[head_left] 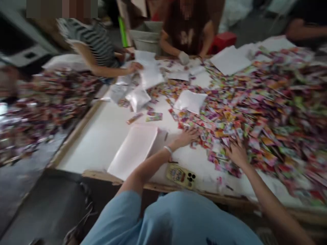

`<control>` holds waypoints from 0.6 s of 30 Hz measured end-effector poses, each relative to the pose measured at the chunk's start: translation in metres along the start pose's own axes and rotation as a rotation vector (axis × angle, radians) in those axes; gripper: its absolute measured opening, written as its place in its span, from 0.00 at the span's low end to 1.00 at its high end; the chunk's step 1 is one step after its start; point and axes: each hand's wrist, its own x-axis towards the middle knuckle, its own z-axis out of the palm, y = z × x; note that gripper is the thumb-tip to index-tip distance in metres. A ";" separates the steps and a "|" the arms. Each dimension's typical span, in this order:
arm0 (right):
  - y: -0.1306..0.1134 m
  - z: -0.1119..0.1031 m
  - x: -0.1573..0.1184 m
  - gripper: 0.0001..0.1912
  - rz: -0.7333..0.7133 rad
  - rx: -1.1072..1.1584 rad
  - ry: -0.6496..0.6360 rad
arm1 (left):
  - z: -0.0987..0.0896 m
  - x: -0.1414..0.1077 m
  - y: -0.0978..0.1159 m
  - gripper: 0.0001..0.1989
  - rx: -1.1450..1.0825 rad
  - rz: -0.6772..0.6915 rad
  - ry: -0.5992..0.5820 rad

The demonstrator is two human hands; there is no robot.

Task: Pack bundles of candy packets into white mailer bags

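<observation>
A heap of small colourful packets (pixel 230 105) spreads over the white tabletop in front of me. My left hand (pixel 187 136) lies at the heap's near left edge, fingers stretched out and touching packets. Among the packets farther right, my right hand (pixel 238 153) has its fingers apart, their tips partly hidden by the pile. Both hands look slightly blurred. Left of my left forearm is a flat white plastic bag (pixel 134 148). A filled white bag (pixel 190 101) rests at the heap's left side, beyond my left hand.
Near the table's wooden edge lies a yellow phone (pixel 180 176). Two people work across the table, one holding a white bag (pixel 150 69); another arm shows at far right. White sheets (pixel 230 60) lie on the heap. A second packet pile (pixel 51 98) is at left.
</observation>
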 end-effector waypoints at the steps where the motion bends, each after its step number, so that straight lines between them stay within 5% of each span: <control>1: 0.002 -0.012 -0.001 0.27 0.044 0.022 0.002 | -0.002 -0.002 0.000 0.28 -0.016 -0.005 0.059; 4: -0.002 -0.046 -0.010 0.27 0.077 0.086 0.018 | -0.004 -0.015 0.010 0.26 -0.048 -0.023 0.164; 7: -0.026 -0.068 -0.028 0.28 0.006 0.073 -0.134 | -0.003 -0.030 0.030 0.21 -0.084 -0.082 0.168; 11: -0.061 -0.072 -0.031 0.28 -0.057 -0.056 -0.458 | 0.000 -0.041 0.056 0.21 -0.151 -0.243 0.212; 13: -0.069 -0.067 -0.025 0.21 -0.101 -0.108 -0.520 | 0.005 -0.048 0.069 0.20 -0.201 -0.248 0.245; 15: -0.079 -0.060 -0.022 0.13 -0.148 -0.104 -0.438 | 0.017 -0.058 0.084 0.20 -0.426 -0.248 0.268; 18: -0.110 -0.050 -0.027 0.11 -0.172 0.036 -0.224 | 0.040 -0.067 0.106 0.38 -1.047 -0.313 0.318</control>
